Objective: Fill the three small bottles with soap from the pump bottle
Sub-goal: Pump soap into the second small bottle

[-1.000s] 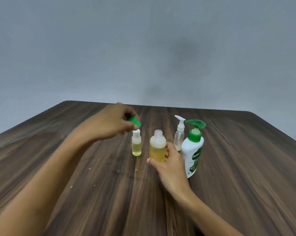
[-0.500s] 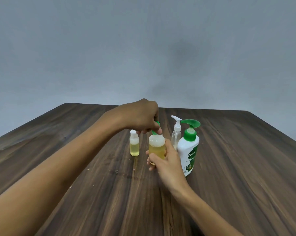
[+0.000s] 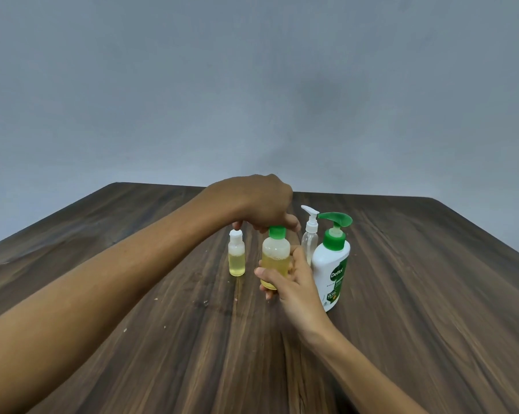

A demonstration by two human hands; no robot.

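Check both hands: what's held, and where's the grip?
Right hand holds the middle bottle by its lower body. Left hand grips its green cap from above.

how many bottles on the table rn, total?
4. Small white-capped bottle at left; green-capped bottle in the middle, held by the right hand; clear spray bottle behind; Dettol pump bottle at right. None seem hidden.

Your left hand (image 3: 261, 204) sits atop the cap (image 3: 276, 232) of the middle bottle (image 3: 275, 258), which your right fingers (image 3: 270, 274) wrap. Left of them stands a smaller bottle (image 3: 236, 256); right, the pump bottle (image 3: 331, 264), a spray bottle (image 3: 309, 237) behind.
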